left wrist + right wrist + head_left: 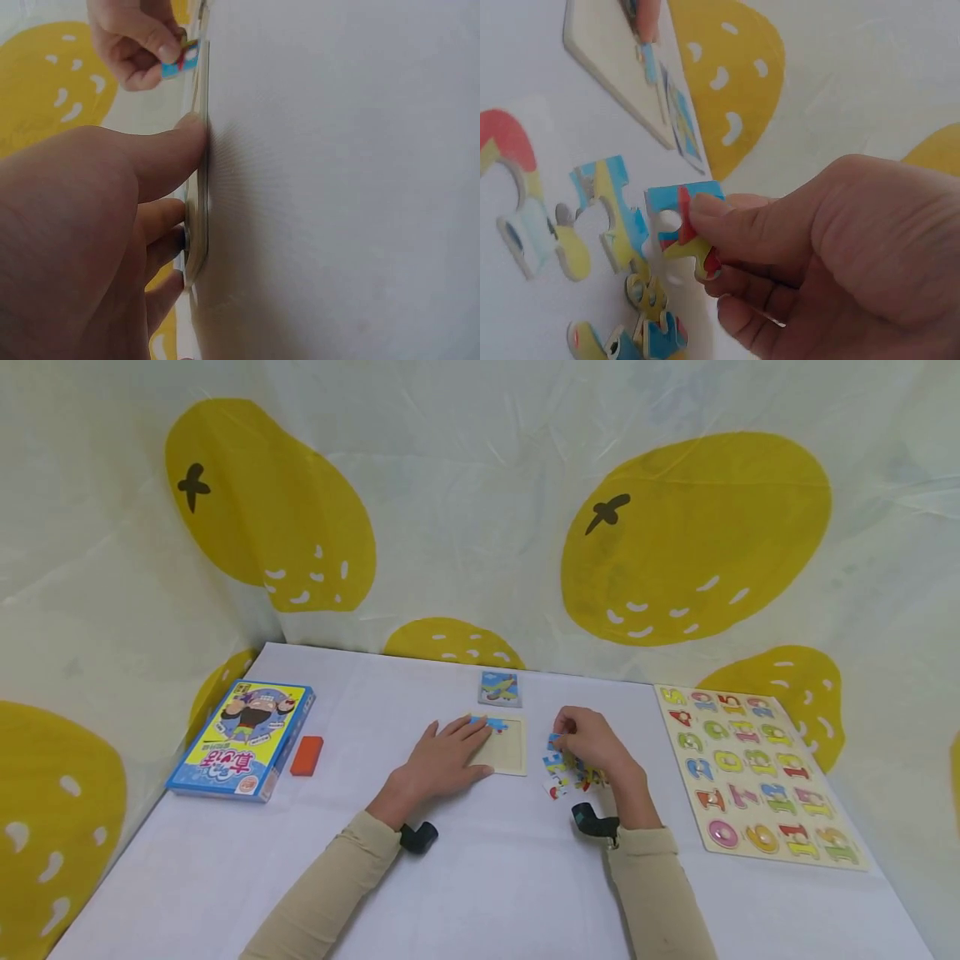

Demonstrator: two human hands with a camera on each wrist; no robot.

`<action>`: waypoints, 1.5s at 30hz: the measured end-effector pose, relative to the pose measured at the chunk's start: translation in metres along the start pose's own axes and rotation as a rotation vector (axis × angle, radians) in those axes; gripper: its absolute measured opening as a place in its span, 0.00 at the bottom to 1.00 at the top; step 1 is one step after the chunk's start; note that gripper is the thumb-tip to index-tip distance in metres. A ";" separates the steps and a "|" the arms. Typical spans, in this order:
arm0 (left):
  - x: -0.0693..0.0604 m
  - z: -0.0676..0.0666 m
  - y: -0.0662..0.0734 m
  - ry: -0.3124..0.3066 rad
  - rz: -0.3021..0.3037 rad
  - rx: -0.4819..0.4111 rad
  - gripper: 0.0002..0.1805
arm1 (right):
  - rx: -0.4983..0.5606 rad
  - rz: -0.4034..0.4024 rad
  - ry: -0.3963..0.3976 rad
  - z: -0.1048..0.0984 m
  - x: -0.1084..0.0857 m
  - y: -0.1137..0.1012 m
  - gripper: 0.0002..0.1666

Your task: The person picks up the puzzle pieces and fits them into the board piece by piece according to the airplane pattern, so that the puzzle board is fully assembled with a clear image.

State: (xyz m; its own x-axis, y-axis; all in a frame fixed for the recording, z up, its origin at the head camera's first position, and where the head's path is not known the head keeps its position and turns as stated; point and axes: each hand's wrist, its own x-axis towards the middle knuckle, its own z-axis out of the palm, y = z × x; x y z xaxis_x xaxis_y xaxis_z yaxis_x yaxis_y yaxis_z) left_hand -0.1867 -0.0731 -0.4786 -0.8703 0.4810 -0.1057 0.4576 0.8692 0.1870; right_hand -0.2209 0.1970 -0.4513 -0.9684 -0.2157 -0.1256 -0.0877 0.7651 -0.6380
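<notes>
My left hand (pixel 442 762) lies with fingers spread on the left part of a wooden puzzle frame (pixel 514 760), its fingertips by blue pieces (pixel 497 724) along the frame's top edge. In the left wrist view the thumb of the left hand (pixel 90 202) rests on the frame's edge. To the right of the frame, my right hand (pixel 600 747) pinches one puzzle piece (pixel 682 217), blue, red and yellow, between thumb and fingers. Beneath and beside the right hand (pixel 870 240) lie several loose pieces (pixel 604 202); some overlap.
A small picture card (pixel 499 689) lies behind the frame. At the left are a yellow and blue box (pixel 243 735) and an orange-red block (pixel 307 756). A wooden number board (pixel 757 777) lies at the right. A patterned curtain (pixel 465 527) hangs behind the table.
</notes>
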 end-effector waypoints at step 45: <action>-0.001 -0.003 0.001 0.016 0.014 0.003 0.38 | 0.025 0.007 0.287 0.061 0.032 -0.049 0.02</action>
State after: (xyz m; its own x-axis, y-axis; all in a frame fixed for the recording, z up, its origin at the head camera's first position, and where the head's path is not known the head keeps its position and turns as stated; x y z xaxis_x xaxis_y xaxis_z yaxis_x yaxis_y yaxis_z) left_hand -0.1856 -0.0733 -0.4756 -0.8664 0.4916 -0.0872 0.4708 0.8626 0.1851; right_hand -0.2335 0.1158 -0.4706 -0.9957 -0.0276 0.0880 -0.0788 0.7498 -0.6569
